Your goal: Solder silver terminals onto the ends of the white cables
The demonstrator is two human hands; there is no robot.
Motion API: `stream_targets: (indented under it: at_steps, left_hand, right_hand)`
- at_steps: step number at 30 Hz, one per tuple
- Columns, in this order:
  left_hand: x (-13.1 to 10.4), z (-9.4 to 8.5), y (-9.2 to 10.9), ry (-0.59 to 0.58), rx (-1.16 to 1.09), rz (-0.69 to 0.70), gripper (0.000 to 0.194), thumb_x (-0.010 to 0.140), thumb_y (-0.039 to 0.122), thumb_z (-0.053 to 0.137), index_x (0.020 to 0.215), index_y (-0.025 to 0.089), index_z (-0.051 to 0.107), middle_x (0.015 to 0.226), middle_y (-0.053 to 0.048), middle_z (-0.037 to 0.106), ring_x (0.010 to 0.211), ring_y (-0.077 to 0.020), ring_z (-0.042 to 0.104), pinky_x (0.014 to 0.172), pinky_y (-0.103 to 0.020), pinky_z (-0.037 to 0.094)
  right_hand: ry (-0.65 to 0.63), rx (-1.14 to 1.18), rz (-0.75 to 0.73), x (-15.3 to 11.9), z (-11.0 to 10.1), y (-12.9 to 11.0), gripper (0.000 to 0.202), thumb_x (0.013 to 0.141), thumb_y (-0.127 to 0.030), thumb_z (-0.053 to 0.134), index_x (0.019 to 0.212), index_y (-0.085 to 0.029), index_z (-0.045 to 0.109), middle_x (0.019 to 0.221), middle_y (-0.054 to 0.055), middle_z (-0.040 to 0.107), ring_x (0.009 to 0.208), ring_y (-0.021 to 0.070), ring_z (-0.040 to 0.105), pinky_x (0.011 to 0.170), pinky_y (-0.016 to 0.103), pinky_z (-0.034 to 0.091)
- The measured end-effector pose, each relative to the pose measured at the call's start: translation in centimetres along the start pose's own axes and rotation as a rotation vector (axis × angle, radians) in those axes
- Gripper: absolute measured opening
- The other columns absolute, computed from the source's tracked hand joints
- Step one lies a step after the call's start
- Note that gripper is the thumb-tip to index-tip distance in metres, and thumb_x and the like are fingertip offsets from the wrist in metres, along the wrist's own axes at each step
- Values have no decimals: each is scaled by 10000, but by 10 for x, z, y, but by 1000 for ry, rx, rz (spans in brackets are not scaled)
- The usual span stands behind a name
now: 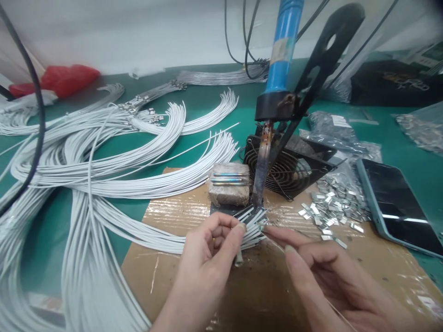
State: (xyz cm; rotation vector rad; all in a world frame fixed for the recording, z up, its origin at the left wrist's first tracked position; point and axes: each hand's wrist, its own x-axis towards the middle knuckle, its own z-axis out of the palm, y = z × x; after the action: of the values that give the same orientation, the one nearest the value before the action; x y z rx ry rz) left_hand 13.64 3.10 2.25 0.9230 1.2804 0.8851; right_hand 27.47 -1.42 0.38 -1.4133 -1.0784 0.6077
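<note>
Under the tip of the soldering iron [262,168], in the head view, a fanned bundle of white wires [251,226] is pinched between thumb and fingers of the left hand [207,253]. Its long axis runs from lower left up to the right, the stripped ends lying just beside the iron's tip. A thin strand of solder [277,244] is gripped by the right hand [311,263], its fingertips nearly touching the wire ends from the right. Both hands rest over a cardboard sheet [166,212] on the green bench [398,147]. Metal clips [328,207], a fan [290,168] and a phone [398,203] lie to the right.
</note>
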Motion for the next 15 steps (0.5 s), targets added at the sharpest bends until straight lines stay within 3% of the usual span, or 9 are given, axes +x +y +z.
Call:
stream_targets:
  at_steps: [3,8,15]
  left_hand:
    - [1,-5,-3,67,7,14,287,898,458,751,887,185,664,701,45,545,540,-68,328,435,-180,216]
    - [2,-8,-4,62,49,21,265,922,438,728,892,182,663,721,31,559,567,-76,361,452,-184,227]
    - [4,-6,-4,33,69,34,277,908,432,713,870,169,634,697,37,538,594,-94,414,499,-194,310]
  right_hand:
    - [-27,-32,-71,10,-2,0,190,941,-213,704,780,-227,603,1045,1,808,891,138,800,819,139,610]
    - [-7,-24,-49,13,3,-2,214,932,-238,713,754,-221,596,1045,29,804,834,156,798,733,157,636]
    - [-5,-48,-144,14,6,-1,159,925,-187,707,800,-224,617,1042,5,797,856,135,785,803,170,630]
